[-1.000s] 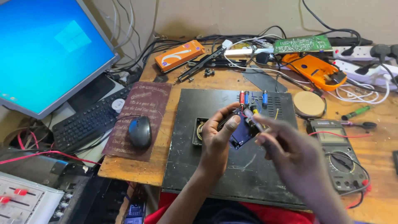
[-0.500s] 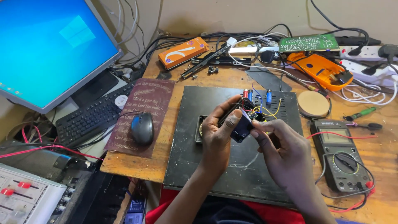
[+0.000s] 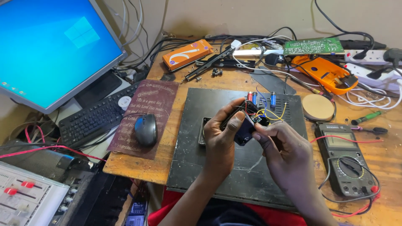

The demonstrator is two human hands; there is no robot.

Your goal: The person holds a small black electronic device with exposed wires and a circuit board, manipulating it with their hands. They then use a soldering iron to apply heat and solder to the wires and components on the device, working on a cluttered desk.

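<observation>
Both hands work above the black metal panel (image 3: 217, 167): left hand (image 3: 222, 140) clamps a small dark wired module (image 3: 247, 125); right hand (image 3: 284, 152) pinches its lower edge. Advisable: keep the grip off the yellow wires (image 3: 272, 114), steady over the surface (image 3: 146, 167).

Over a black metal panel (image 3: 197, 159), a left hand (image 3: 221, 140) and right hand (image 3: 284, 152) are gripping a small dark electronic module (image 3: 247, 127) trailing coloured wires (image 3: 268, 112); a multimeter (image 3: 345, 161) is lying at three o'clock, a mouse (image 3: 145, 129) at nine.
</observation>
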